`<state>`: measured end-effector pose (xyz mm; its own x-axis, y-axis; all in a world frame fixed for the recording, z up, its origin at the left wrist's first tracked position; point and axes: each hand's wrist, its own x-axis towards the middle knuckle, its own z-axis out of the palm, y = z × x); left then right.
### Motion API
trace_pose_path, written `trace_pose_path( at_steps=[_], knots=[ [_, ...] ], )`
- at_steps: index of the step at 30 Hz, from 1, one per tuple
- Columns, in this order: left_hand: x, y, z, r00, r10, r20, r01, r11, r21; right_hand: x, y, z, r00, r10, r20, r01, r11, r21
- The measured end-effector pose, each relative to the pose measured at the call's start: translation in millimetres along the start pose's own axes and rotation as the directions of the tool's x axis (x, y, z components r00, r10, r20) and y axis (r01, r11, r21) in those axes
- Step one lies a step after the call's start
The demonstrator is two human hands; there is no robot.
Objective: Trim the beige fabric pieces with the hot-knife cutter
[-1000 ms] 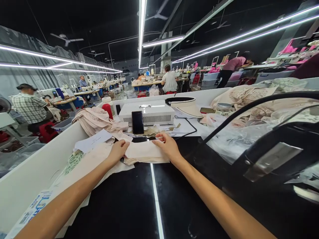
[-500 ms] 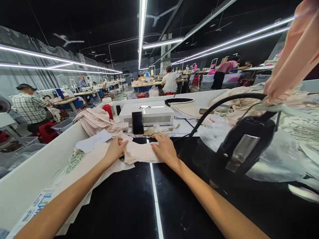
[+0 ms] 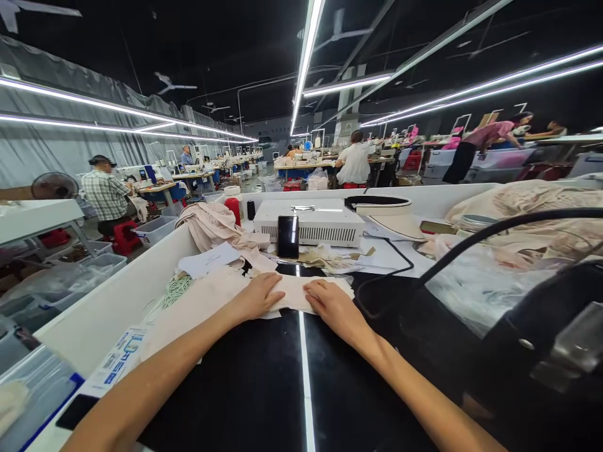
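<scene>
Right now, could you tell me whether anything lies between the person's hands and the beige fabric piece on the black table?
Nothing visible does. The left hand and the right hand both rest flat on the beige fabric piece, side by side on the black table. The phone stands farther back, apart from them.

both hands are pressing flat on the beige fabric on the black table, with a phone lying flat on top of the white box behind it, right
Not quite. The head view shows the phone standing upright against the front of the white box, not lying on top. The rest holds: the left hand and right hand press flat on the beige fabric on the black table.
</scene>
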<state>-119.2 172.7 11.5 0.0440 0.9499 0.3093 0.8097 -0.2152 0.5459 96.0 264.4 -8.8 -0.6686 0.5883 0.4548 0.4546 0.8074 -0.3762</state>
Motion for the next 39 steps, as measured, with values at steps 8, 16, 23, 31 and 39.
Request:
trace_pose_path(
  at_steps=[8, 16, 23, 31, 39],
  knots=[
    [-37, -7, -77, 0.987, -0.150, -0.053, 0.157, 0.977, 0.148, -14, -33, -10, 0.999, -0.002, 0.036, -0.003, 0.990, 0.140],
    [-77, -26, -90, 0.942, -0.333, -0.044, 0.331, 0.897, 0.293, -27, -68, -8, 0.994, -0.031, 0.108, 0.000, 0.960, 0.281],
    [-79, -28, -77, 0.923, -0.371, -0.102, 0.385, 0.888, 0.253, -48, -97, -16, 0.979, -0.101, 0.179, 0.028, 0.929, 0.368],
    [-80, -14, -89, 0.909, -0.403, -0.104, 0.401, 0.915, -0.043, -77, -118, -28, 0.971, -0.093, 0.222, -0.035, 0.857, 0.513],
    [-98, 56, -81, 0.895, -0.445, 0.034, 0.380, 0.718, -0.583, -105, -125, -21, 0.945, 0.061, 0.322, -0.291, 0.609, 0.738]
  ],
)
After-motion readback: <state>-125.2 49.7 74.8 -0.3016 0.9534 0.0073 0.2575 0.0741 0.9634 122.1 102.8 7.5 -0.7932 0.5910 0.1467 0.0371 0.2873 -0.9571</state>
